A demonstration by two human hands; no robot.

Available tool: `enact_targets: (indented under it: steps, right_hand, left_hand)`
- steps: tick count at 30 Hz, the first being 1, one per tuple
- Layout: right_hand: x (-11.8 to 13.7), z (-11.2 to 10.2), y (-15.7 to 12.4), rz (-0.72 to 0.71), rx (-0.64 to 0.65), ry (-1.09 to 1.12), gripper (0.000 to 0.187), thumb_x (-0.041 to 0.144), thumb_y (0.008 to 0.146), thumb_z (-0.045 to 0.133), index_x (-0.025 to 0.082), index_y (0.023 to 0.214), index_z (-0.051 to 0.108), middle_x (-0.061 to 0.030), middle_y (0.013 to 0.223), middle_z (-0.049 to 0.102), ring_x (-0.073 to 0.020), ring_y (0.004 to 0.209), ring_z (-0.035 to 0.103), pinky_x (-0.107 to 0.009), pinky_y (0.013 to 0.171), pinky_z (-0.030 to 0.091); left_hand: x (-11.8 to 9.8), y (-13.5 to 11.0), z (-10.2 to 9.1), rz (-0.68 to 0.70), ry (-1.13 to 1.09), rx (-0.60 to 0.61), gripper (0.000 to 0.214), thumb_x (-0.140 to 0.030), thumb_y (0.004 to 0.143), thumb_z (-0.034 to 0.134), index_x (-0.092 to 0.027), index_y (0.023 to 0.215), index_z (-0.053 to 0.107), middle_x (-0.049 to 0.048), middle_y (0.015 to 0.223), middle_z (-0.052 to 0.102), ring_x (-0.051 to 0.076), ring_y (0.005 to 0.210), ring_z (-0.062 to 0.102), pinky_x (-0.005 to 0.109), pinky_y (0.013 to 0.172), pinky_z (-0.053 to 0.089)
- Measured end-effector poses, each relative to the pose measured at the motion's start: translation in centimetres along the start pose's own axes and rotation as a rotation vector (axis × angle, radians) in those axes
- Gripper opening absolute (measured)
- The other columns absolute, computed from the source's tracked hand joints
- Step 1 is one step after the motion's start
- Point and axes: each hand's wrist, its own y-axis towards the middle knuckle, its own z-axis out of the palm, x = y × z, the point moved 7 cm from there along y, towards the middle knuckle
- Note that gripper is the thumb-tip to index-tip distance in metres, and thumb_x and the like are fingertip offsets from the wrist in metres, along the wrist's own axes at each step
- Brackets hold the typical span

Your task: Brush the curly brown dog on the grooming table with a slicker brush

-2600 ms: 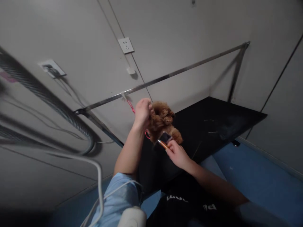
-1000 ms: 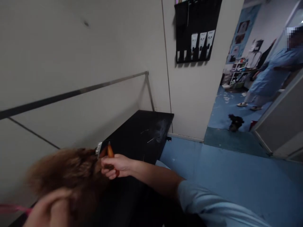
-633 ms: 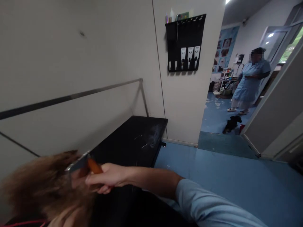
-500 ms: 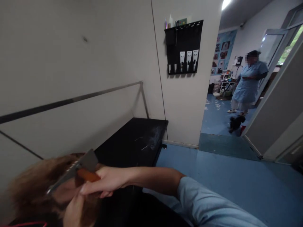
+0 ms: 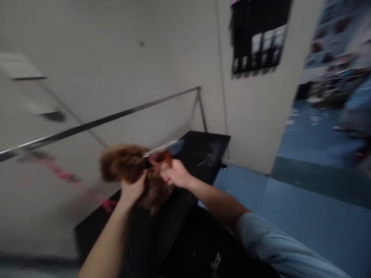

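A small brown curly dog [image 5: 124, 166] stands on the black table [image 5: 203, 148], blurred by motion. My left hand [image 5: 131, 191] is closed on the dog's fur from below. My right hand [image 5: 175, 173] grips the orange handle of a slicker brush [image 5: 162, 152], whose metal head lies against the dog's coat. A pink leash [image 5: 72, 179] runs from the dog up to the left toward the steel bar [image 5: 116, 116].
The steel grooming frame follows the grey wall behind the table. A black wall organizer [image 5: 257, 36] hangs to the right. Blue floor [image 5: 304, 216] spreads right of the table toward an open doorway, where a blurred figure in blue [image 5: 356, 112] stands.
The view has pulled back and swung left, so the dog now appears smaller and farther. My left hand has come up under the dog; the brush stays on its coat.
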Motion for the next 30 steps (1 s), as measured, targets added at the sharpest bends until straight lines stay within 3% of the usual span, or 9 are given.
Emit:
enact_targets:
  steps: [5,7,10,14,17,21,23,27,30]
  right_hand:
    - [-16.7,1.7,-5.6,0.354,-0.047,-0.190,0.034,0.050,0.080,0.058,0.018,0.069,0.050,0.0091,0.044,0.037,-0.0062,0.040,0.035,-0.018,0.041,0.028]
    - [-20.3,3.1,-8.2,0.433,0.018,-0.219,0.036,0.049,0.082,0.055,0.019,0.064,0.047,0.0086,0.041,0.035,-0.0069,0.038,0.034,-0.019,0.040,0.026]
    - [-20.0,4.1,-8.6,0.405,0.054,-0.213,0.034,0.048,0.086,0.048,0.019,0.069,0.049,0.0074,0.045,0.039,-0.0076,0.040,0.037,-0.020,0.042,0.029]
    - [-15.7,3.5,-4.3,0.090,-0.038,-0.169,0.023,0.040,0.087,0.046,0.019,0.089,0.055,0.0035,0.064,0.053,-0.0091,0.057,0.049,-0.021,0.056,0.041]
    - [-18.5,3.0,-3.9,0.254,-0.033,-0.167,0.020,0.037,0.087,0.045,0.019,0.082,0.053,0.0053,0.057,0.050,-0.0080,0.050,0.047,-0.019,0.051,0.039]
    - [-22.9,3.3,-7.2,0.462,0.007,-0.183,0.028,0.040,0.087,0.043,0.020,0.069,0.047,0.0090,0.041,0.039,-0.0072,0.032,0.034,-0.019,0.037,0.027]
    - [-22.7,3.6,-7.2,0.462,0.023,-0.173,0.028,0.042,0.087,0.045,0.020,0.071,0.049,0.0083,0.042,0.042,-0.0076,0.034,0.037,-0.019,0.038,0.029]
    - [-20.0,3.0,-3.9,0.252,-0.022,-0.178,0.022,0.041,0.087,0.048,0.020,0.087,0.055,0.0039,0.062,0.056,-0.0090,0.056,0.053,-0.019,0.054,0.041]
    - [-21.7,2.6,-3.9,0.318,-0.048,-0.225,0.023,0.039,0.088,0.045,0.020,0.078,0.052,0.0052,0.055,0.051,-0.0090,0.050,0.049,-0.019,0.050,0.039]
  left_hand:
    - [-0.7,3.1,-0.9,-0.072,-0.100,-0.021,0.038,-0.050,0.058,0.072,-0.016,0.071,0.062,0.0097,0.079,0.070,0.025,0.085,0.066,0.040,0.085,0.053]
    - [-1.0,4.1,-1.2,-0.033,-0.141,0.006,0.042,-0.056,0.060,0.070,-0.016,0.067,0.060,0.0083,0.072,0.068,0.023,0.077,0.066,0.039,0.080,0.055]
    - [-2.0,4.3,-0.9,0.010,-0.147,0.100,0.044,-0.059,0.064,0.067,-0.016,0.066,0.060,0.0080,0.066,0.066,0.021,0.069,0.065,0.037,0.075,0.055]
    - [-2.7,3.7,-0.7,0.025,-0.126,0.178,0.044,-0.060,0.064,0.068,-0.016,0.064,0.059,0.0067,0.063,0.064,0.021,0.066,0.064,0.037,0.071,0.055]
    - [-2.1,3.7,-1.3,-0.003,-0.135,0.175,0.043,-0.059,0.066,0.066,-0.017,0.060,0.056,0.0061,0.061,0.061,0.021,0.064,0.064,0.036,0.067,0.055]
    - [-1.1,4.1,-2.5,-0.041,-0.125,0.107,0.039,-0.053,0.068,0.066,-0.017,0.058,0.054,0.0055,0.059,0.060,0.022,0.065,0.064,0.036,0.064,0.055]
    - [-0.9,4.5,-2.9,-0.035,-0.123,0.075,0.037,-0.050,0.069,0.067,-0.017,0.057,0.053,0.0049,0.059,0.059,0.023,0.067,0.065,0.036,0.064,0.055]
    - [-0.4,5.4,-3.5,-0.002,-0.151,0.005,0.035,-0.045,0.070,0.066,-0.018,0.056,0.050,0.0032,0.056,0.056,0.022,0.065,0.065,0.035,0.061,0.055]
    - [0.1,5.7,-3.7,-0.005,-0.177,-0.024,0.033,-0.044,0.071,0.065,-0.018,0.056,0.050,0.0030,0.056,0.055,0.022,0.064,0.065,0.034,0.060,0.055]
